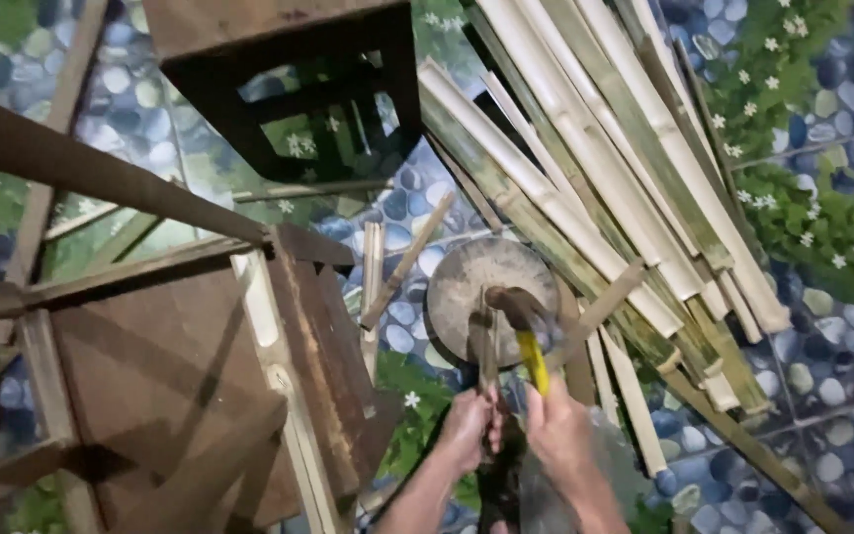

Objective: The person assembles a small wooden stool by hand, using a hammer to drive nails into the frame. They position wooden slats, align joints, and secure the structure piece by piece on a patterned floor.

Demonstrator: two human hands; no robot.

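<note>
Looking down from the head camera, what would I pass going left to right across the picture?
Dark wooden frame → left hand gripping an upright bamboo strip → round wooden block → right hand holding a yellow-handled blade → leaning bundle of split bamboo → pebble-and-flower patterned floor.

Underfoot it's all floor covering printed with blue-grey pebbles, green leaves and small white flowers [822,326], running out to every edge. Dead centre sits a round, worn wooden chopping block [471,287], flat on that print. From one o'clock a big heap of long split bamboo slats, pale and green [635,188], fans down towards four o'clock. At nine o'clock a dark brown wooden frame structure [180,386] fills the floor. A few short pale bamboo strips [373,277] lie just left of the block.
</note>
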